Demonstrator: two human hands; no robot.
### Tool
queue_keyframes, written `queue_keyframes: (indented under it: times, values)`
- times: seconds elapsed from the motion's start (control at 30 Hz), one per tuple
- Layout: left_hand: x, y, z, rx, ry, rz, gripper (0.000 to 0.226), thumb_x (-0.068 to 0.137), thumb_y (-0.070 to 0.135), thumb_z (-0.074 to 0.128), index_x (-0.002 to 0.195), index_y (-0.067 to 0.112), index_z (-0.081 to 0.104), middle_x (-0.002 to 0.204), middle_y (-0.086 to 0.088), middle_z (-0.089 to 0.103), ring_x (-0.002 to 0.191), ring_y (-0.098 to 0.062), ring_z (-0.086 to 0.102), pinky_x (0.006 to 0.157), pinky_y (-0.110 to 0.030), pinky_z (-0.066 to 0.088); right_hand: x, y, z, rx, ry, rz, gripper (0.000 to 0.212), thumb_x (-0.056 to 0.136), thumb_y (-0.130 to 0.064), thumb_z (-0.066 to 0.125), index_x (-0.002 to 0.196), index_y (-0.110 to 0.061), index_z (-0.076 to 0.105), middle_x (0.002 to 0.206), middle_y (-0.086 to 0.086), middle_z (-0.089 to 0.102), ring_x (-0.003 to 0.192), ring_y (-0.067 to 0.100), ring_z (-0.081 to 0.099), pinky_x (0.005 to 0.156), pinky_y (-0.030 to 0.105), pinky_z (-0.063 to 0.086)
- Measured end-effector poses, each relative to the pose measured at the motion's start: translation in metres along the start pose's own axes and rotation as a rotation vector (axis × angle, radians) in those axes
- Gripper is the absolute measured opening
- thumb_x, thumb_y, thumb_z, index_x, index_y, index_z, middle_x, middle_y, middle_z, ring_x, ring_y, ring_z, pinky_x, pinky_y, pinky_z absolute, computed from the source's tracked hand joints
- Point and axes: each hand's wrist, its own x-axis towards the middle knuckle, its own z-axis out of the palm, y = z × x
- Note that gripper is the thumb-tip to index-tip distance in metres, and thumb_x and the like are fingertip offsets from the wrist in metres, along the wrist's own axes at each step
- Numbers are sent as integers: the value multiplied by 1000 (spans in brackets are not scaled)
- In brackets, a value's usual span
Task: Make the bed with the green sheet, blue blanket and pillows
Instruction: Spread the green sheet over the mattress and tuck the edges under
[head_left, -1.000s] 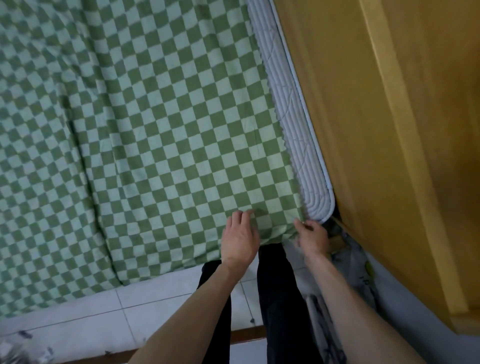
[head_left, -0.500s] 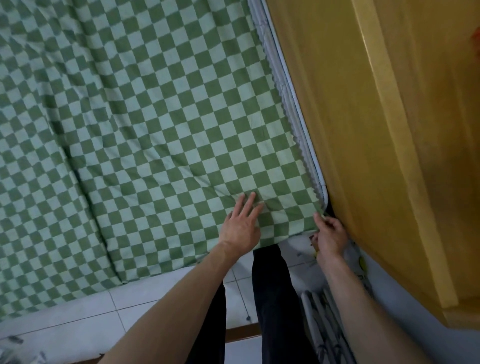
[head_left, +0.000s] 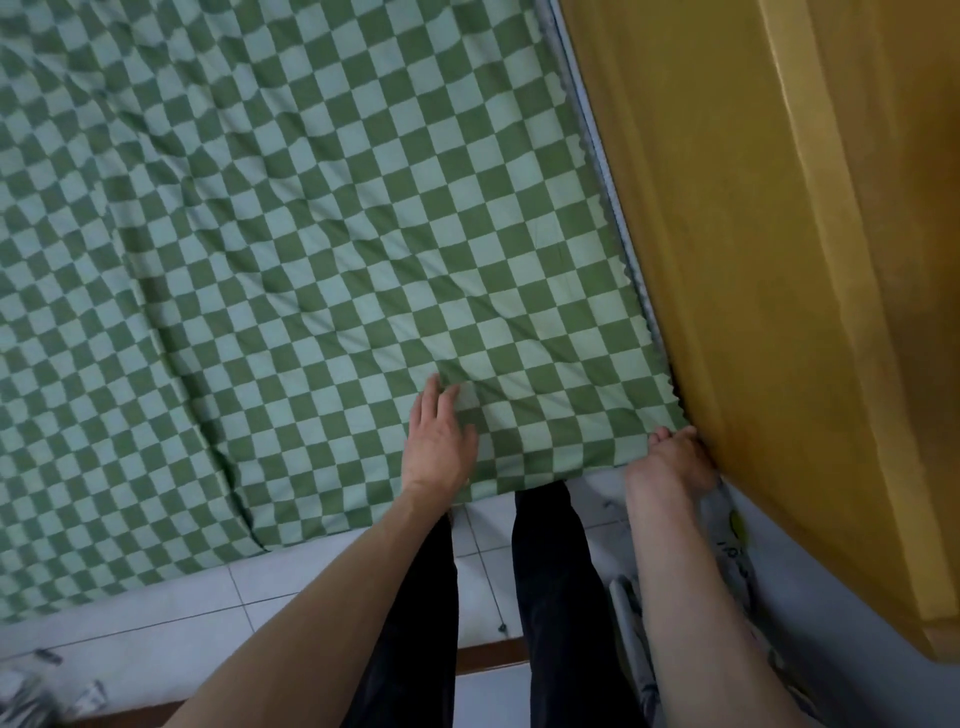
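Note:
The green checked sheet (head_left: 322, 249) lies spread over the bed and fills most of the view, with soft wrinkles across it. My left hand (head_left: 439, 441) rests flat on the sheet near its front edge, fingers apart. At the sheet's front right corner, against the wooden wall, my right hand (head_left: 675, 460) pinches the cloth. A thin strip of grey quilted mattress (head_left: 597, 150) shows along the sheet's right side. No blue blanket or pillows are in view.
A yellow wooden panel (head_left: 769, 260) stands tight against the bed's right side. White floor tiles (head_left: 208, 608) run along the front edge. My dark trouser legs (head_left: 550, 597) stand at the bed, with patterned fabric (head_left: 737, 561) on the floor to the right.
The sheet's right edge moved right and now covers nearly all of the grey mattress strip. My right hand went with the corner to the wooden panel. My left hand flattened on the sheet.

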Motion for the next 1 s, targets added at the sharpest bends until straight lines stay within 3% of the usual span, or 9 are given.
queue_keyframes:
  times: [0.1, 0.23, 0.33, 0.47, 0.6, 0.7, 0.77, 0.87, 1.0]
  values:
    - [4, -14, -7, -68, 40, -61, 59, 102, 28, 55, 156, 18, 33, 166, -5, 22, 152, -27, 23, 127, -39, 21, -1, 0, -10, -448, 158, -106, 34, 87, -16, 46, 120, -8, 46, 130, 10, 35, 114, 26, 37, 110, 32, 31]
    - [10, -27, -13, -232, 160, -190, 51, 100, 34, 61, 143, 12, 46, 143, -8, 45, 133, -28, 45, 116, -43, 38, 5, 9, -10, -1106, -49, -381, 79, 76, -34, 66, 145, -18, 32, 153, 11, 26, 139, 30, 29, 117, 40, 28]
    - [16, -37, -15, -176, 94, -306, 51, 98, 49, 60, 128, 10, 49, 127, -9, 56, 120, -28, 53, 105, -44, 46, 3, 14, -9, -548, -116, -413, 49, 87, -15, 59, 132, -3, 47, 136, 19, 49, 122, 36, 49, 100, 44, 45]
    - [26, -42, -12, -45, 15, -254, 41, 96, 49, 63, 113, 16, 47, 113, -4, 62, 106, -25, 61, 90, -42, 54, -2, 10, -9, -621, -77, -407, 45, 90, -9, 55, 133, -1, 47, 127, 22, 56, 114, 39, 56, 87, 42, 46]
    - [37, -49, -13, 59, -13, -146, 33, 97, 49, 60, 106, 19, 46, 106, -1, 62, 99, -22, 61, 88, -41, 54, -13, 16, 0, -483, 12, -367, 51, 92, -14, 53, 140, -3, 40, 134, 23, 52, 119, 40, 53, 96, 48, 46]
    - [37, -57, -11, 117, 7, -2, 28, 100, 48, 54, 111, 22, 48, 110, 2, 58, 105, -20, 58, 93, -38, 51, -48, 13, 22, -530, 182, -434, 53, 96, -38, 53, 142, -12, 41, 144, 18, 42, 129, 38, 45, 104, 52, 41]
    - [35, -61, -9, 179, 69, 106, 29, 101, 46, 50, 118, 23, 53, 114, 4, 55, 107, -18, 54, 96, -37, 48, -73, 2, 49, -463, 175, -709, 45, 97, -42, 53, 136, -21, 47, 144, 8, 43, 131, 31, 44, 103, 47, 42]
    - [38, -61, -10, 145, 149, 159, 34, 101, 48, 48, 124, 24, 57, 122, 5, 53, 112, -16, 51, 101, -38, 47, -106, -38, 102, -592, -117, -1120, 39, 100, -34, 53, 137, -24, 48, 144, -3, 46, 128, 18, 48, 94, 32, 42]
    - [69, -52, -30, 46, 325, 101, 43, 101, 55, 42, 130, 25, 54, 129, 6, 53, 119, -13, 51, 109, -38, 44, -129, -127, 185, -752, -25, -1224, 51, 102, -16, 47, 151, -13, 34, 156, 7, 35, 129, 30, 52, 96, 41, 50]
